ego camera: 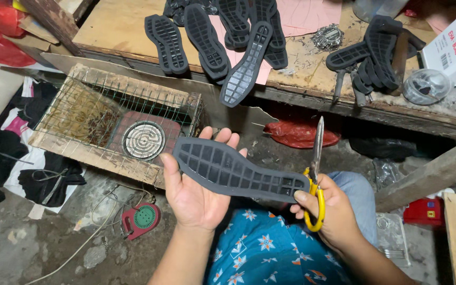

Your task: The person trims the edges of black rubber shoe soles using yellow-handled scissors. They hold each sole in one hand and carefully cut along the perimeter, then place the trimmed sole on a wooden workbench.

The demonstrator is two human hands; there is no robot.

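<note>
sole (238,171) flat on open left hand (193,192), heel end pinched by right hand (328,211) | right also grips scissors (315,174), blades up | lower handle loop hidden

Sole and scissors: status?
Left hand flat under black rubber sole. Right hand grips yellow-handled scissors, blades up, thumb on sole's heel end. Nothing between them.
</note>
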